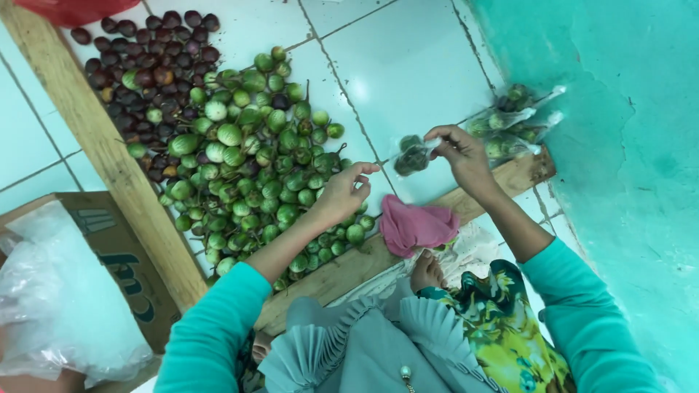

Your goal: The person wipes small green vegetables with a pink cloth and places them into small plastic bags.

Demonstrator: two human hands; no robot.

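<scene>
Pinching a small filled plastic bag (413, 156) with right hand (460, 154), contents blurred, while hovering left hand (342, 193), fingers loosely curled and empty, over green eggplants (255, 160).

You have two hands in view: your left hand (342, 193) and your right hand (460, 154). Your right fingers (437, 138) pinch one small clear bag (413, 156) of green eggplants. Beyond them lie about three filled bags (513, 124). Beside your left fingers (364, 169) sits one heap of green eggplants (255, 167), too many to count, and beyond it one heap of purple ones (145, 58). One pink cloth (415, 225) lies just below.
</scene>
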